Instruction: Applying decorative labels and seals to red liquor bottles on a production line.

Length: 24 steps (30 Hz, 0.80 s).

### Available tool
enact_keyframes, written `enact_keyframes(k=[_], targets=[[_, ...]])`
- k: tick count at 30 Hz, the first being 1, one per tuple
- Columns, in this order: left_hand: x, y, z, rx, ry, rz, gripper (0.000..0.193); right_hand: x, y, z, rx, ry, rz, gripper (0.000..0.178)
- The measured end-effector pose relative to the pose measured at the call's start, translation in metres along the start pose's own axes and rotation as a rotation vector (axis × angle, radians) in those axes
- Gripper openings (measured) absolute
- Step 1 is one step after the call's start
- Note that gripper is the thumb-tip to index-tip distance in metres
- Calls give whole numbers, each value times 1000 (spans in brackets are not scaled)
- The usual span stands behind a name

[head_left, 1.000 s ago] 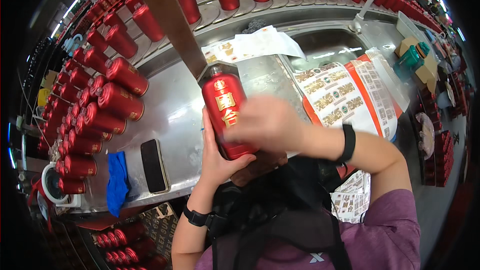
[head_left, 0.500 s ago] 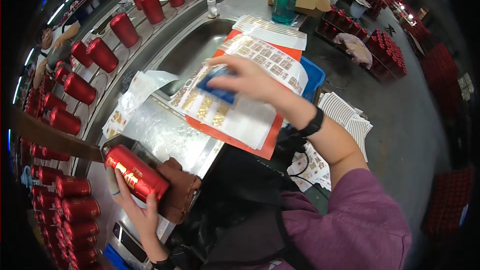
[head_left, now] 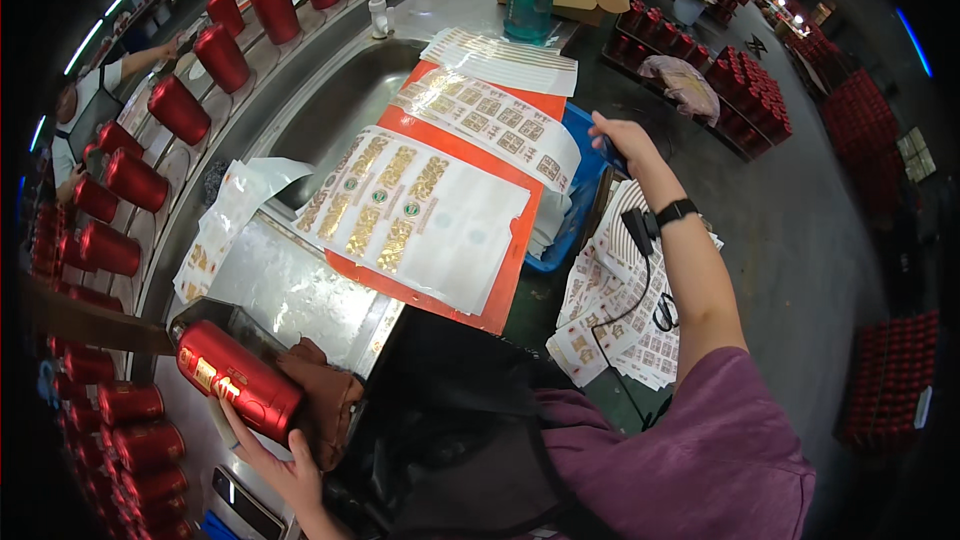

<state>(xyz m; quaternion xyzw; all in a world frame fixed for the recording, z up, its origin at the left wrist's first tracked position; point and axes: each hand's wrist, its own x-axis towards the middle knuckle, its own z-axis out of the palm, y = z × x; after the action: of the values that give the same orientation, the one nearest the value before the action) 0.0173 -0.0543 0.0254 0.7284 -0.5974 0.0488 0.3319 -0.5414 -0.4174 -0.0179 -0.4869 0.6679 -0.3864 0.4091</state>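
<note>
The red bottle [head_left: 238, 390] bears gold markings (like the white, gold-patterned label sheets [head_left: 415, 208] on an orange board [head_left: 505, 290]).

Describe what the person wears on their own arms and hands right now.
Both hands are bare. The right hand has a black wristband at the wrist and a short purple sleeve above. The left hand shows no glove; its wrist is out of view.
</note>
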Motion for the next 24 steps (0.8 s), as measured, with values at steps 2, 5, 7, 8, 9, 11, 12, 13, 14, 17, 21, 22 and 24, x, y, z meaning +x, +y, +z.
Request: enact_keyframes(k=[2, 5, 7, 8, 9, 11, 12, 13, 14, 17, 21, 22, 24], targets=[[-15, 4, -3, -22, -21, -63, 83, 14, -16, 11, 132, 107, 31, 37], [-34, 9, -8, -148, -75, -218, 81, 26, -52, 31, -6, 211, -116, 35], [-42, 12, -10, -92, -63, -242, 82, 21, -81, 48, -235, 51, -346, 33], [-45, 12, -11, -51, -71, -248, 83, 14, -94, 61, -234, -52, -383, 33], [-48, 14, -10, -61, -27, -246, 78, 4, -105, 79, -282, -201, -424, 33], [-50, 14, -9, -98, 15, -270, 76, -17, -124, 117, -245, -576, -523, 34], [-50, 13, -8, -132, 46, -268, 73, -25, -131, 139, -295, -673, -559, 32], [-50, 14, -8, -157, 70, -280, 71, -30, -139, 155, -463, -709, -764, 31], [-50, 14, -8, -152, 88, -288, 71, -30, -146, 177, -513, -693, -708, 31], [-49, 13, -12, -245, 126, -324, 69, -6, -168, 230, -712, -714, -797, 39], [-53, 10, -21, -216, 158, -349, 67, 44, -191, 285, -724, -814, -753, 47], [-55, 9, -23, -209, 158, -367, 67, 52, -194, 296, -811, -789, -699, 48], [-59, 5, -24, -204, 162, -391, 66, 62, -200, 318, -870, -929, -638, 59]])
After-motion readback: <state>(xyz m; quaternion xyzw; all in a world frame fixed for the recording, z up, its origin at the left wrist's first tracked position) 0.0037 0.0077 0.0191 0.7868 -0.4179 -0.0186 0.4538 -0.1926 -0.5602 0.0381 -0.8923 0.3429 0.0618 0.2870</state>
